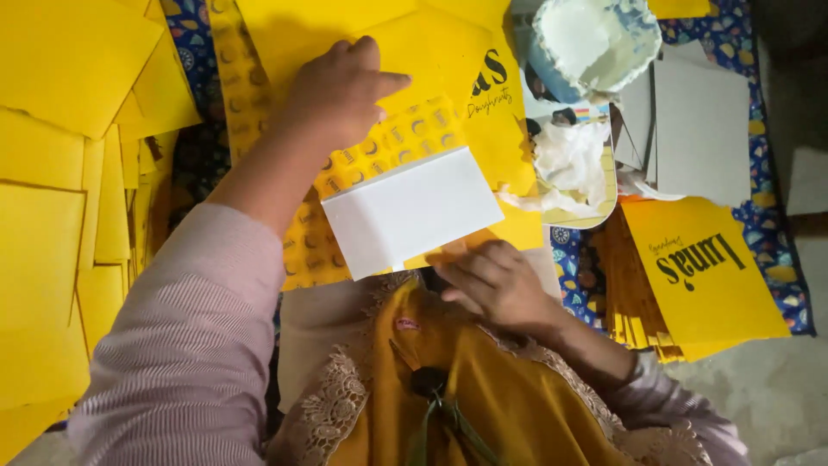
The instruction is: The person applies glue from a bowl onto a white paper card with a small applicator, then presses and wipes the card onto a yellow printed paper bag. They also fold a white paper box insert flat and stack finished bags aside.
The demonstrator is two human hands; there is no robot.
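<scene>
My left hand (341,91) lies flat, fingers together, pressing on a yellow printed cardboard sheet (414,52) spread in front of me. A white rectangular card (412,211) rests on that sheet, tilted slightly. My right hand (496,280) is at the card's lower right corner, fingers curled on the yellow sheet's edge beside it. Part of the yellow sheet has a pattern of small ring shapes (405,129).
Stacks of plain yellow sheets (60,173) lie at the left. A pile of yellow printed sheets (699,276) sits at the right, grey boards (699,129) behind it. A white-and-blue bowl (595,39) and crumpled white cloth (569,168) are at the top right.
</scene>
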